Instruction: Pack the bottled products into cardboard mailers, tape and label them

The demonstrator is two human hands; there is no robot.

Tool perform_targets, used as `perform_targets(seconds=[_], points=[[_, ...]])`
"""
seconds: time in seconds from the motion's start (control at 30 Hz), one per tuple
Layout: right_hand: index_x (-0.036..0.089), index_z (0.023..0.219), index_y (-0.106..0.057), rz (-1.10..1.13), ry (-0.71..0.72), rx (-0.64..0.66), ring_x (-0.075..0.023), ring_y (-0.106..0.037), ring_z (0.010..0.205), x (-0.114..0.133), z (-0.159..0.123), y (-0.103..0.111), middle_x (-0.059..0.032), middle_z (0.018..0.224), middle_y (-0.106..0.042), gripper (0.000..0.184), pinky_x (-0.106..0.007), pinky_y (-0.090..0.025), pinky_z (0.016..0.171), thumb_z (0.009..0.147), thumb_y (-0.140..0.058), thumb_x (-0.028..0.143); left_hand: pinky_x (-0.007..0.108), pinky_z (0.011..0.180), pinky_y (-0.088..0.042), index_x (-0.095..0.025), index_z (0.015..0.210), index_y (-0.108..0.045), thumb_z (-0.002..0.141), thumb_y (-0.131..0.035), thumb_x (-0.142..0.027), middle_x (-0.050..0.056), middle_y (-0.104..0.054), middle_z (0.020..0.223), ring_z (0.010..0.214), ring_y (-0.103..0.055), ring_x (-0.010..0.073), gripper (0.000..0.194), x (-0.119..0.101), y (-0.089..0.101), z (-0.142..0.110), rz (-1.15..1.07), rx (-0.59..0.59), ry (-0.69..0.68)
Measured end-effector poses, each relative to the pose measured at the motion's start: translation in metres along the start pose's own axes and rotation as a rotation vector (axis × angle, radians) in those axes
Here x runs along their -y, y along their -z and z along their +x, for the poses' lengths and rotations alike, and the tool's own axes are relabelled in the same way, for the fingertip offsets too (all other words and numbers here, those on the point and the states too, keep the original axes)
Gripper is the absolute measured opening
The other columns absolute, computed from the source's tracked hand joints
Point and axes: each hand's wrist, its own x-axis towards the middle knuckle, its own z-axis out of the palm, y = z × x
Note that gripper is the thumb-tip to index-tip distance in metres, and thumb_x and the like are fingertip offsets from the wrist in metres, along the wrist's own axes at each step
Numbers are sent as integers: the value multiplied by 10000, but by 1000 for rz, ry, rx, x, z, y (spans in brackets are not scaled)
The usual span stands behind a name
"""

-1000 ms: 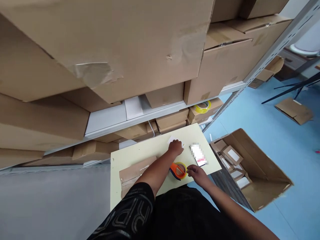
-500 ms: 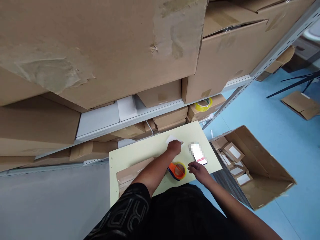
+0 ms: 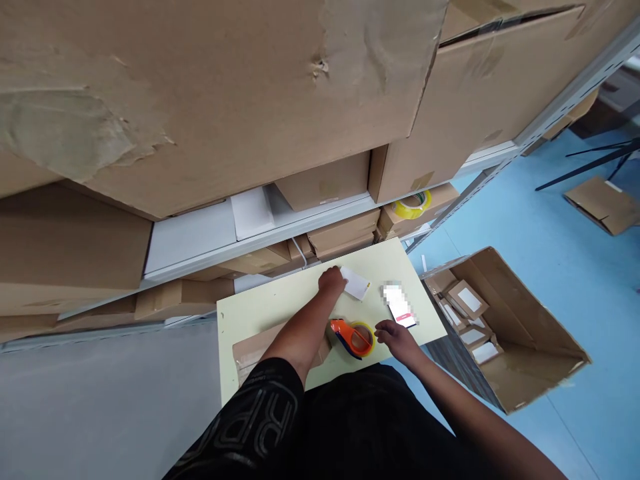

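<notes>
My left hand (image 3: 333, 281) is closed at the left end of a white card (image 3: 355, 283), with its thumb over the card's edge. The card has a small yellow mark at its right corner and lies on the pale yellow table (image 3: 300, 293). Beside the tape dispenser, my right hand (image 3: 397, 338) hovers with loosely bent fingers slightly apart and nothing seen in them. The orange tape dispenser (image 3: 353, 338) carries a yellow-edged roll. A phone (image 3: 401, 307) with a lit screen lies just above my right hand. Under my left forearm is a flat brown cardboard piece (image 3: 250, 350), partly hidden.
Shelves with large cardboard boxes (image 3: 225, 100) rise close in front, overhanging the table. A tape roll (image 3: 413, 205) rests on a lower box. To the right stands an open carton (image 3: 535, 340) holding several small labelled boxes. A metal shelf post (image 3: 565, 113) slants at the right.
My left hand has moved left from the card's right part to its left end, uncovering most of the card. My right hand has stayed nearly in place. The view has shifted slightly.
</notes>
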Motion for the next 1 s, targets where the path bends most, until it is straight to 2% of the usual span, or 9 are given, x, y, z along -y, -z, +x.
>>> perform_targets(seconds=[0.3, 0.77, 1.0], points=[[236, 982, -740, -26, -2, 8, -252, -716, 887, -3, 8, -6, -39, 913, -761, 265, -358, -543, 786, 828, -603, 402, 357, 930, -521, -196, 1133, -711, 919, -630, -342, 142, -712, 1249, 1155, -664, 275, 272, 5, 12, 3, 46, 2, -52], [236, 1001, -737, -47, -5, 39, -237, -700, 881, 6, 15, -9, -36, 924, -762, 278, -346, -524, 782, 822, -585, 385, 406, 982, -498, -132, 1106, -752, 942, -550, -226, 194, -722, 1194, 1153, -659, 311, 277, 3, 31, -13, 156, 29, -203], [236, 967, -723, -56, -17, 31, -237, -698, 875, 6, 14, -9, -35, 934, -767, 233, -344, -514, 769, 826, -588, 363, 379, 983, -504, -194, 1212, -704, 968, -550, -347, 139, -699, 1274, 1194, -641, 289, 326, 3, 25, -17, 123, 0, -252]])
